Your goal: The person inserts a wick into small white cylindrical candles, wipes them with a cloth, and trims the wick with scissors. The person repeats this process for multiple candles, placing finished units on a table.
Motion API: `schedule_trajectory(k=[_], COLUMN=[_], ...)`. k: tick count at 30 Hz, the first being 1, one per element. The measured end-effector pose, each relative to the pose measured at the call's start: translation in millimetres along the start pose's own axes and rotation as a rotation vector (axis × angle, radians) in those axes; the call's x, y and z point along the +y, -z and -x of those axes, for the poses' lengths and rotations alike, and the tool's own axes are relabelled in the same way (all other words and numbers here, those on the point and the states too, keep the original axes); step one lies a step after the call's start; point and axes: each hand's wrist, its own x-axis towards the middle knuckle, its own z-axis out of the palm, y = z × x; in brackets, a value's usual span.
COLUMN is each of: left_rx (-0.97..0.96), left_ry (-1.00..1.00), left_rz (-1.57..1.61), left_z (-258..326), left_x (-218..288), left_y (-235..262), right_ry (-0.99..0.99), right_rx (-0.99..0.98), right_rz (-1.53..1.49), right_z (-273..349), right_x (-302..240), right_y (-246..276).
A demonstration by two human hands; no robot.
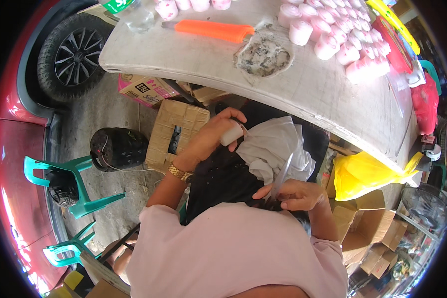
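My left hand [211,136] is closed around a small pale pink-white cylinder [232,134], held just above my dark lap. My right hand [292,194] grips a knife with a long thin blade [282,174] that points up toward a crumpled white cloth [275,144] on my lap. The blade tip ends close to the cloth, a short way right of the cylinder. A gold watch [180,172] sits on my left wrist.
A curved white table [303,89] spans the top, bearing several pink-white cylinders [342,35], an orange-handled knife [213,30] and a scraped grey patch [262,57]. Cardboard boxes [176,134], a black helmet [118,148], green plastic chairs [79,184], a yellow bag [362,174] and a red car [15,124] surround me.
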Motion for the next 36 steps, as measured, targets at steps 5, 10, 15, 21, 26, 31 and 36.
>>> schedule_trajectory(k=[5, 10, 15, 21, 26, 31, 36], left_rx=[-0.143, -0.347, -0.366, -0.414, -0.389, -0.410, -0.415], left_ry=[-0.044, -0.139, -0.102, -0.057, -0.011, -0.012, -0.016], left_rz=[0.467, 0.776, 0.787, 0.738, 0.776, 0.749, 0.749], left_z=[5, 4, 9, 3, 4, 3, 3], left_x=[7, 11, 24, 25, 18, 15, 12], left_y=[3, -16, -29, -37, -42, -45, -48], right_ry=[0.145, -0.026, -0.084, -0.093, -0.093, -0.064, -0.023], right_rx=[-0.094, 0.016, 0.321, 0.445, 0.565, 0.666, 0.726], right_rz=[0.045, -0.032, 0.096, 0.215, 0.213, 0.188, 0.196], right_z=[-15, -22, -6, -4, -12, -16, -18], right_x=[12, 5, -8, -11, -12, -13, -11], right_y=[16, 3, -14, -21, -30, -32, -31])
